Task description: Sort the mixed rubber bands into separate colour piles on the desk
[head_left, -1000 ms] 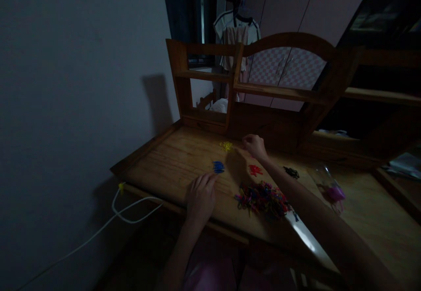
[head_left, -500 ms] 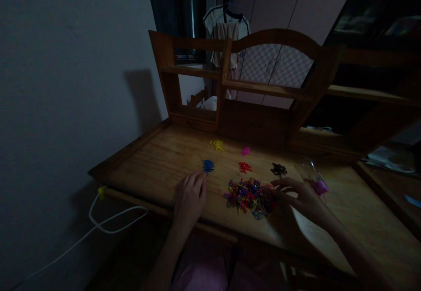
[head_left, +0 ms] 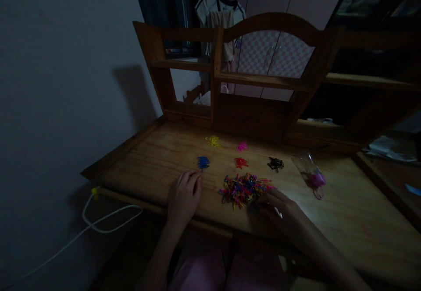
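Observation:
A heap of small mixed-colour rubber bands (head_left: 244,189) lies on the wooden desk (head_left: 345,212). Behind it sit small sorted clusters: yellow (head_left: 213,141), pink (head_left: 242,146), blue (head_left: 203,162), red (head_left: 240,162) and black (head_left: 275,164). My left hand (head_left: 183,197) rests flat on the desk, fingers spread, fingertips just short of the blue cluster. My right hand (head_left: 279,212) lies at the heap's near right edge with fingers touching the bands; the dim light hides whether it pinches any.
A clear plastic bag with a pink item (head_left: 312,173) lies right of the clusters. A wooden shelf unit (head_left: 263,80) stands along the desk's back. A white cable (head_left: 98,225) hangs off the left front edge. The grey wall is on the left.
My right hand drew back from the far pink cluster to the near right edge of the heap. The left hand stayed near the blue cluster. The view shifted slightly.

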